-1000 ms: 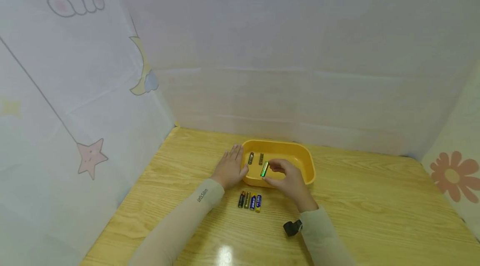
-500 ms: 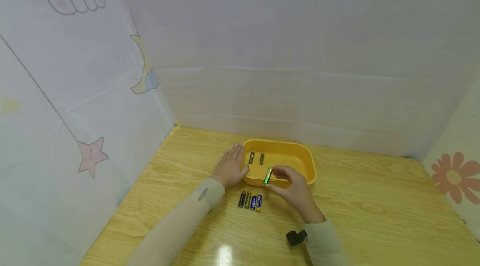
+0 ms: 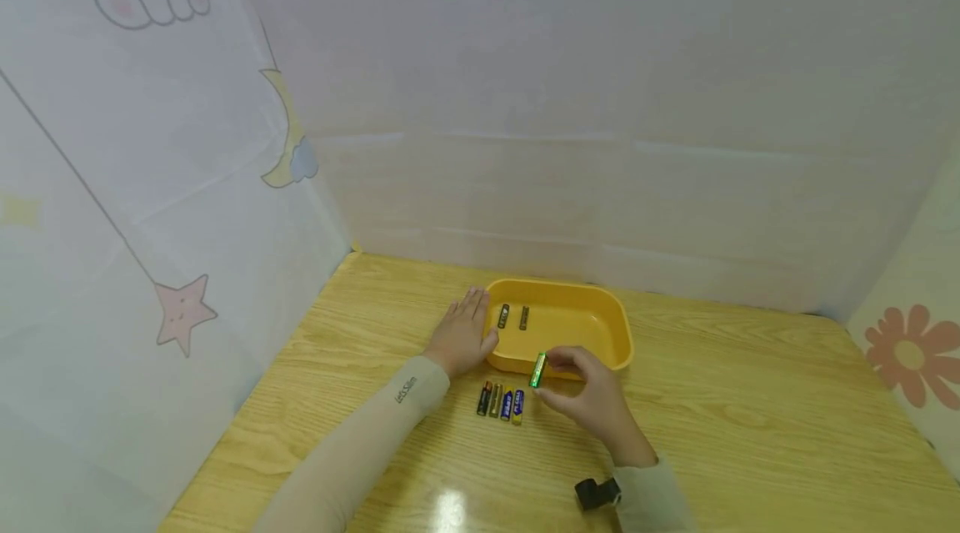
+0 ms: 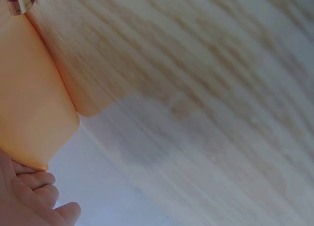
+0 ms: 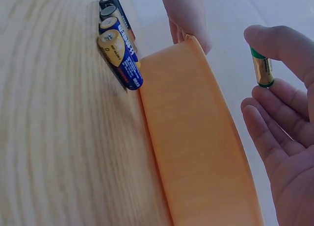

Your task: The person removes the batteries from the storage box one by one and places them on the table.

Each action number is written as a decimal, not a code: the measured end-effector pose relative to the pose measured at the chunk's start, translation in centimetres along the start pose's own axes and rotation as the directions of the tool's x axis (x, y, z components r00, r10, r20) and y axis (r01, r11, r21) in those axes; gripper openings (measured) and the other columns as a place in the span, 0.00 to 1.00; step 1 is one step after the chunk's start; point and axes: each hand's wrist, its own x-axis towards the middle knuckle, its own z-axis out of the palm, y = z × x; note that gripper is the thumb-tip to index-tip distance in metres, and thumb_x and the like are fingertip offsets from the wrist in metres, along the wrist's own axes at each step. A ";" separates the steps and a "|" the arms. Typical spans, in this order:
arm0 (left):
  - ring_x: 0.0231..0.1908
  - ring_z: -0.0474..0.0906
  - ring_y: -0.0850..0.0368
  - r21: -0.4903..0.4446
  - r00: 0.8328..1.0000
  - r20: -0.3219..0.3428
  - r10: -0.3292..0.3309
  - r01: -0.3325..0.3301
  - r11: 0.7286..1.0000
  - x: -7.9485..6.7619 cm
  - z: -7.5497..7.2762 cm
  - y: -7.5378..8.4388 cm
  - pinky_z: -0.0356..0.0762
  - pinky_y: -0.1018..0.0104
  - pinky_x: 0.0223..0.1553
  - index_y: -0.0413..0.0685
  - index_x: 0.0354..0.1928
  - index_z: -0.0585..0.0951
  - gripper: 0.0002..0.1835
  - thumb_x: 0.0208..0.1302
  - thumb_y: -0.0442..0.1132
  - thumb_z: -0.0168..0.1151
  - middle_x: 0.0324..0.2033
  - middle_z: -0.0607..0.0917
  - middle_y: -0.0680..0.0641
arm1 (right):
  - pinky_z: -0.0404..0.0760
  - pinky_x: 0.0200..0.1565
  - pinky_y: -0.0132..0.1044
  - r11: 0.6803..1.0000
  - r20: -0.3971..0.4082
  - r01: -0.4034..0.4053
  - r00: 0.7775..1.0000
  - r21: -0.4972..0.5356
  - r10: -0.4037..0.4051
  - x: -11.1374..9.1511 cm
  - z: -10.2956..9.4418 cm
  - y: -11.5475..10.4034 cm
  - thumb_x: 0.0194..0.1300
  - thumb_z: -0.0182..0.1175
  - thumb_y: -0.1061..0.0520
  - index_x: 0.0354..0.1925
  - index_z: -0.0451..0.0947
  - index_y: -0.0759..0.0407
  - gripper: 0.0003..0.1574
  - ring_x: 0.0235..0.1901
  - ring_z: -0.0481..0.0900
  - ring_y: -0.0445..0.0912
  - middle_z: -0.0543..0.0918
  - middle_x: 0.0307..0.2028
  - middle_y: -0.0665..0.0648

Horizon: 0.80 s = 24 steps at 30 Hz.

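Between thumb and fingertips, my right hand (image 3: 596, 399) pinches a green and gold battery (image 3: 538, 369) by its two ends, held up over the near rim of the yellow tray (image 3: 618, 333). In the right wrist view the same battery (image 5: 264, 69) stands between the thumb above and a finger below. My left hand (image 3: 461, 335) rests with straight fingers against the tray's left side. Two batteries lie inside the tray, a dark one (image 3: 503, 316) and a brownish one (image 3: 524, 318). A row of several batteries sits in front of it, with a blue and yellow one (image 3: 518, 407) at its right end.
The wooden table (image 3: 750, 399) extends to both sides of the tray. White sheets (image 3: 480, 99) with printed figures hang behind and at the sides. A black device (image 3: 596, 494) is strapped at the right wrist.
My right hand has drawn the green battery from above the tray's inside toward me, to its near rim. The left hand and the row of batteries stay where they were.
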 end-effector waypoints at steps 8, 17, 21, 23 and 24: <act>0.79 0.41 0.45 -0.007 1.000 -0.003 0.004 -0.004 1.000 0.0 0.2 -0.2 0.47 0.45 0.77 0.36 0.80 0.47 0.38 0.79 0.54 0.37 0.79 0.50 0.37 | 0.84 0.51 0.41 1.000 -0.017 0.024 1.000 -0.005 -0.024 -0.9 0.4 0.0 0.43 0.82 0.64 0.50 0.81 0.60 0.33 0.45 0.83 0.45 0.85 0.45 0.49; 0.79 0.41 0.45 0.003 1.000 -0.014 0.008 -0.008 1.000 0.1 0.2 -0.3 0.48 0.45 0.77 0.35 0.79 0.48 0.38 0.79 0.53 0.38 0.79 0.52 0.36 | 0.84 0.52 0.47 0.999 0.030 -0.045 0.999 0.012 0.044 -1.4 0.9 0.7 0.45 0.82 0.62 0.49 0.81 0.57 0.32 0.45 0.83 0.48 0.85 0.45 0.50; 0.79 0.41 0.45 0.006 1.000 -0.010 0.005 -0.005 1.000 0.1 0.1 -0.1 0.48 0.46 0.77 0.35 0.79 0.48 0.38 0.79 0.53 0.38 0.79 0.51 0.37 | 0.83 0.54 0.46 0.993 0.064 -0.112 0.992 0.042 0.110 -1.6 1.1 1.0 0.48 0.81 0.61 0.50 0.81 0.56 0.30 0.46 0.83 0.48 0.85 0.46 0.48; 0.79 0.41 0.45 0.005 1.000 -0.005 0.004 -0.004 1.000 0.1 0.1 -0.1 0.48 0.46 0.77 0.35 0.79 0.48 0.38 0.79 0.53 0.38 0.79 0.51 0.37 | 0.83 0.54 0.46 0.988 0.083 -0.143 0.987 0.055 0.139 -1.7 1.2 1.1 0.49 0.81 0.59 0.51 0.81 0.56 0.30 0.47 0.83 0.48 0.84 0.47 0.48; 0.79 0.41 0.45 0.005 1.000 -0.001 0.004 -0.004 1.000 0.1 0.0 0.0 0.48 0.46 0.77 0.36 0.79 0.48 0.38 0.79 0.53 0.38 0.79 0.51 0.37 | 0.83 0.54 0.46 0.985 0.090 -0.159 0.984 0.062 0.153 -1.8 1.3 1.1 0.49 0.81 0.59 0.51 0.81 0.56 0.30 0.47 0.83 0.48 0.84 0.47 0.49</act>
